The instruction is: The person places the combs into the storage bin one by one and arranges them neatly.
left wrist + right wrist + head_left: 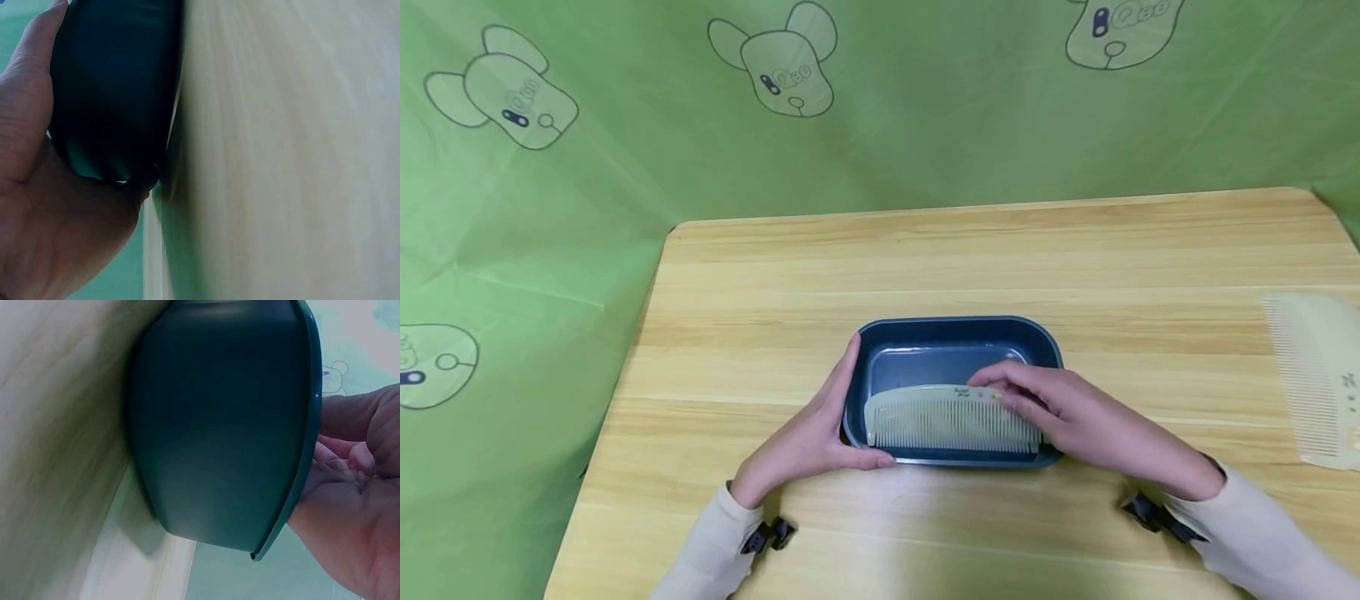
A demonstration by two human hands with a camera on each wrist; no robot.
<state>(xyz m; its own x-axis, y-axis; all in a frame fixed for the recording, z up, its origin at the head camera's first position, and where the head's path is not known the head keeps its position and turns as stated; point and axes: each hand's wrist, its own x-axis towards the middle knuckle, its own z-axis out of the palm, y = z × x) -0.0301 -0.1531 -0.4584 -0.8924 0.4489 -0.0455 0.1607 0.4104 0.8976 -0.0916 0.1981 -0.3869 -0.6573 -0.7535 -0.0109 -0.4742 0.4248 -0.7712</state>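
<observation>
A dark blue rectangular tray with rounded corners stands on the table. Around its left end my left hand holds it, thumb along the near wall and a finger up the left side. A pale green comb with small printed marks lies inside the tray's near half, teeth toward me. Over the tray's right end, my right hand pinches the comb's spine near its right end. In the right wrist view, the tray's outer wall hides the comb and the fingertips.
A larger cream comb with dark printing lies at the table's right side, cut off by the frame. The wooden table ends at a green cloth with bear-head drawings. Dark wrist mounts sit by the sleeves.
</observation>
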